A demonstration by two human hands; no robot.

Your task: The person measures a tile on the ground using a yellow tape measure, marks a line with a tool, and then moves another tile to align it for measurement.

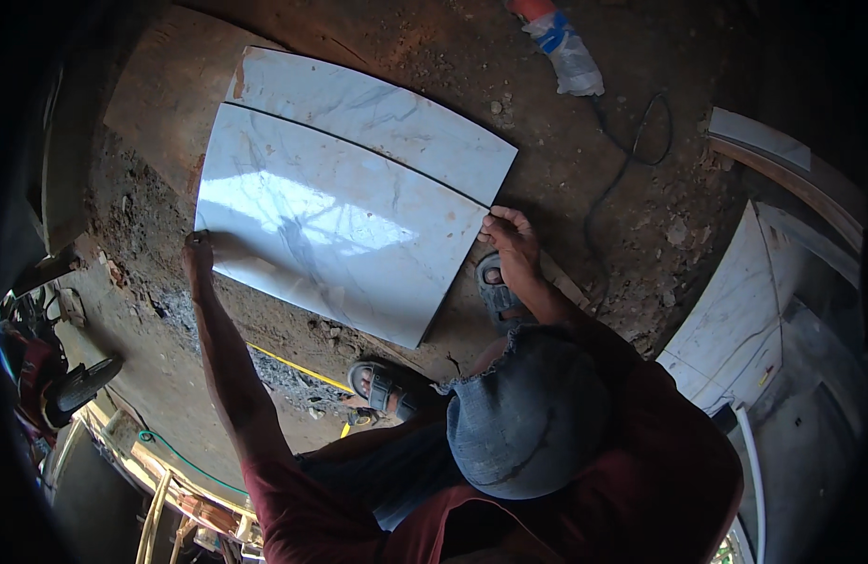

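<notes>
A glossy white marble-look tile [293,160] lies in front of me, its surface reflecting bright light. Beyond its far edge is a narrower piece of similar tile [368,103], with a dark line between them; I cannot tell if one overlaps the other. My left hand [198,256] is closed at the left edge of the near tile, close to its front left corner. At that tile's far right corner, my right hand [512,246] pinches the edge between thumb and fingers.
A brown board [175,80] lies under the tiles' left side. Ahead to the right rests an orange tool partly wrapped in clear plastic [570,61], with a black cord [631,155]. A yellow measuring tape [297,365] crosses the dirt by my sandals. More tile pieces [725,315] stand at right.
</notes>
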